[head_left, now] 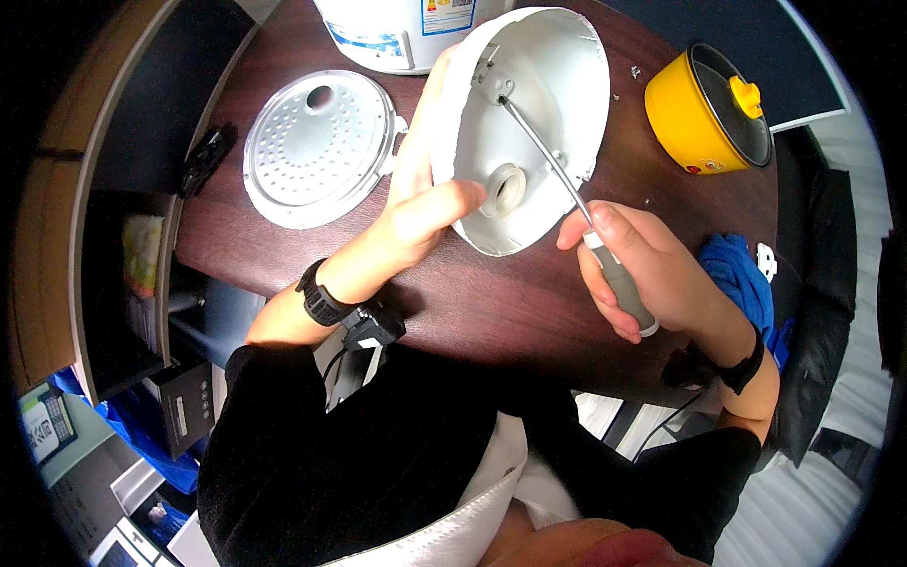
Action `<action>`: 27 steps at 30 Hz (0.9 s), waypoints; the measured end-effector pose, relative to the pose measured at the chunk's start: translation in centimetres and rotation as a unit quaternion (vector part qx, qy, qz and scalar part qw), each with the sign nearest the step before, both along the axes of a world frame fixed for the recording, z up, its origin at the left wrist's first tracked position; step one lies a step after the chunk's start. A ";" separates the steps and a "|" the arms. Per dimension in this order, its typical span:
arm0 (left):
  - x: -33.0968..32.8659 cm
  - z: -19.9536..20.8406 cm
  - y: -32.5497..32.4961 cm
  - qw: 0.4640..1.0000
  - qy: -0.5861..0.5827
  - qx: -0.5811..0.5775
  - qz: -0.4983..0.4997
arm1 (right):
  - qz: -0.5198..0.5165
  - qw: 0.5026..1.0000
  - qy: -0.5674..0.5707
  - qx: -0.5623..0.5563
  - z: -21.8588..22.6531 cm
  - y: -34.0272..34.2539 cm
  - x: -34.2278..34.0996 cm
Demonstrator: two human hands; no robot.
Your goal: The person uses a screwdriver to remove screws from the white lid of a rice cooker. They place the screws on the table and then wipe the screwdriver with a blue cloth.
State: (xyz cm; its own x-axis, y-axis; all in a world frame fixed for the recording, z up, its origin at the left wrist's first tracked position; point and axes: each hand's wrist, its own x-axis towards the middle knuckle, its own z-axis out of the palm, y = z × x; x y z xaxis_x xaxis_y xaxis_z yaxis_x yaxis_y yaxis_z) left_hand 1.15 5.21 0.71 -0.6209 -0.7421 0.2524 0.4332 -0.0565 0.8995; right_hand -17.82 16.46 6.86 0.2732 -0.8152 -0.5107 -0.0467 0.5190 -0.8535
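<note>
My left hand (420,208) is closed on a white plastic lid shell (567,85), its thumb pressed along the near left rim. The shell is tilted up with its hollow inside facing me, showing a round collar (506,189) and small screw posts. In my right hand (631,255) is a screwdriver (619,283) with a grey-and-white handle and a long metal shaft. The shaft reaches up and left into the shell, its tip at a dark hole in a raised mount (493,87). Whether a screw sits in that hole I cannot tell.
A round dimpled metal inner lid (312,161) lies on the dark wooden table (472,302) at left. The white appliance body (378,38) stands behind the shell. At right are a yellow pot (685,118), several small screws (635,72) and a blue cloth (737,279).
</note>
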 end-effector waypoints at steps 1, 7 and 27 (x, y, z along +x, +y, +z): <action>0.0 -0.1 -0.1 1.000 0.002 -0.004 -0.003 | 0.011 1.000 0.018 -0.009 0.0 -0.1 -0.4; 0.2 0.1 0.0 0.999 -0.009 0.032 0.001 | 0.096 0.984 0.128 -0.080 1.0 -2.1 -3.3; -0.1 -1.2 -0.8 0.996 0.027 0.087 0.006 | 0.210 0.648 0.598 -0.423 4.1 -3.1 -3.0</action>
State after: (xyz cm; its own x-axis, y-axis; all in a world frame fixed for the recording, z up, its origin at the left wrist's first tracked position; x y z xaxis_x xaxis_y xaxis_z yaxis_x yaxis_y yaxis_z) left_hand 1.04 4.39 -0.47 -0.6010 -0.7847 0.1521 0.4823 -0.2042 0.8519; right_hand -20.82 13.33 10.91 0.3822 -0.9239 0.0187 -0.9226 -0.3826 -0.0484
